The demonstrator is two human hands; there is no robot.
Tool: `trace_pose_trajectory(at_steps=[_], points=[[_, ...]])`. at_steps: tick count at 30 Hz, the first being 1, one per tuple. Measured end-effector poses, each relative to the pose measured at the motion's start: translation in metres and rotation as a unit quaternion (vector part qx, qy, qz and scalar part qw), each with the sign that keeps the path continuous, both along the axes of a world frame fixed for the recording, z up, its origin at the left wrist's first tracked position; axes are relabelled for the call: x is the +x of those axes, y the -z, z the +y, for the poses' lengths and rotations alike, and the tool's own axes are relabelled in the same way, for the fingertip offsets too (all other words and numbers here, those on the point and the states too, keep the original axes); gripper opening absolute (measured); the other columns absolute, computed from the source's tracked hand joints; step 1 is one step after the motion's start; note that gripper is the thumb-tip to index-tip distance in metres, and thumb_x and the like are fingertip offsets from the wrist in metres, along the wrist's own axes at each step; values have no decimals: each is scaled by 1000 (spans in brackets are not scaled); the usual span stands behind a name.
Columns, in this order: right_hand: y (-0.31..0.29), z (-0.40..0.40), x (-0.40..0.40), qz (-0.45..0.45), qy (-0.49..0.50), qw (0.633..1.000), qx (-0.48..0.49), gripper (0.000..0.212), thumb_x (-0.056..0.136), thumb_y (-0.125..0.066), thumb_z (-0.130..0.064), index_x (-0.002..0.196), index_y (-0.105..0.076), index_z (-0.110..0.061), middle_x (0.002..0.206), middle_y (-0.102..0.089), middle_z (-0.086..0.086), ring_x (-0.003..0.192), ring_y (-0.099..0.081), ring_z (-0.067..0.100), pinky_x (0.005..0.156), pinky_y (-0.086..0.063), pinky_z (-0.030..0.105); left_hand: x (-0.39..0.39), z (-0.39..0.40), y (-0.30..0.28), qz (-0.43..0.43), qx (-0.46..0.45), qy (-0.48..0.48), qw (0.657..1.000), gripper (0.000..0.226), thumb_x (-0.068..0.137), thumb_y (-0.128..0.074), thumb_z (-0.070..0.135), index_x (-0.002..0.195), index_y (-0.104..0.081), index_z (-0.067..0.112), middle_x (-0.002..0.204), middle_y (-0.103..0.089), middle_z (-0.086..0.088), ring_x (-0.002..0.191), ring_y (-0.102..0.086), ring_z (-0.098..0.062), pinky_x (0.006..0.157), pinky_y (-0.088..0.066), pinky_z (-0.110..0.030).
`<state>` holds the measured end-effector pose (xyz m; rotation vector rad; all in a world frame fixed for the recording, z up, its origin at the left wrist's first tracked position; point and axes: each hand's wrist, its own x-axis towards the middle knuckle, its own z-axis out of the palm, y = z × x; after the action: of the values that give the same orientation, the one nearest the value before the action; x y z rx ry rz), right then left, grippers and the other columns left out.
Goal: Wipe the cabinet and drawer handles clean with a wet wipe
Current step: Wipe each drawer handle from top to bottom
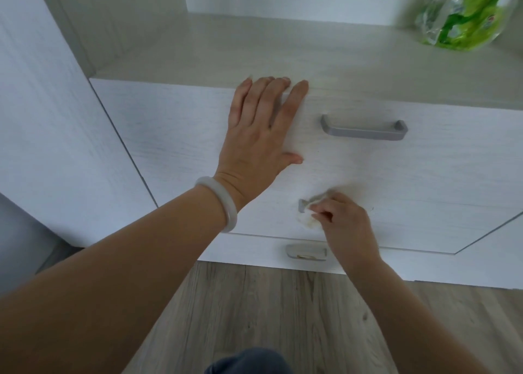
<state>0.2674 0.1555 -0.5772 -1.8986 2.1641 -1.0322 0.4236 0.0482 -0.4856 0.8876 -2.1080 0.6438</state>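
Left hand: flat, fingers straight & spread, pressed on top drawer front, fingertips at its upper edge; pale bangle on wrist.
Right hand: fingers curled, pinching wet wipe against middle handle; wipe bunched at fingertips, just left of hand, covering most of handle, only left end visible.
Top handle: grey bar, bare, right of left hand, apart from it.
Bottom handle: below wipe, w/ part hidden by right wrist.
Green plastic pack: on cabinet top, far right.
Wood floor below.
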Motion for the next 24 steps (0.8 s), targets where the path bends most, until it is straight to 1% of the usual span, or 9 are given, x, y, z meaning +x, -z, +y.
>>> trace_pose_trajectory(at_steps=[2,4,7,11,14,16,19,21,24], points=[[-2,1,-2,-20,26,999,-1,12,81,-69,-3,84,-74,-14,91,-59,-15,78,-59,5,79,-52,27,-1,0,0,7,1,1,1000,112,54,-77,66,144,-38,13,137,-47,-12,130,-41,-31,118,-13,-46],[-2,-3,3,-38,34,999,16,14,83,-66,-5,89,-73,-16,97,-63,-11,86,-62,10,84,-50,26,-1,0,0,8,3,2,1000,112,53,-77,66,144,-39,13,137,-48,-13,129,-41,-31,118,-13,-46],[-2,-10,19,18,28,999,35,18,89,-62,-13,105,-70,-14,111,-62,-4,99,-61,15,83,-29,-1,-1,0,1,11,0,2,1000,112,53,-77,67,144,-40,12,136,-48,-13,129,-41,-31,118,-13,-46],[1,-21,34,106,0,991,78,16,91,-54,-10,105,-62,-15,113,-55,1,103,-54,19,79,-43,20,-2,2,0,10,4,-1,1000,111,54,-78,65,144,-39,13,137,-47,-13,129,-41,-31,118,-15,-47],[4,-26,33,112,4,992,59,17,76,-64,5,87,-61,-7,97,-57,7,81,-60,25,61,-51,32,0,3,-1,6,7,-2,1000,111,54,-78,64,144,-38,13,138,-47,-12,130,-41,-31,117,-15,-47],[6,-22,26,115,-23,992,43,18,72,-67,8,79,-60,-7,89,-56,5,74,-59,25,55,-50,31,2,2,-1,3,8,1,1000,111,54,-79,63,145,-38,12,138,-46,-12,130,-41,-31,118,-15,-47],[1,-13,9,72,-66,994,43,6,84,-67,-7,82,-65,-13,97,-58,-6,83,-61,15,70,-45,17,3,2,-2,-1,7,3,1000,110,56,-79,61,145,-38,13,139,-46,-11,131,-41,-30,118,-16,-46],[-1,-7,-6,17,-61,997,35,6,82,-71,-11,80,-67,-15,96,-59,-9,83,-63,12,78,-49,25,4,3,-2,2,8,6,1000,109,55,-80,60,145,-38,13,138,-47,-11,130,-41,-30,118,-16,-46],[-3,0,-20,10,-32,999,26,10,75,-76,-8,77,-67,-12,89,-61,-6,78,-62,15,76,-53,35,1,4,-2,9,10,4,1000,109,54,-81,58,144,-40,12,137,-47,-12,130,-41,-30,118,-16,-46]])
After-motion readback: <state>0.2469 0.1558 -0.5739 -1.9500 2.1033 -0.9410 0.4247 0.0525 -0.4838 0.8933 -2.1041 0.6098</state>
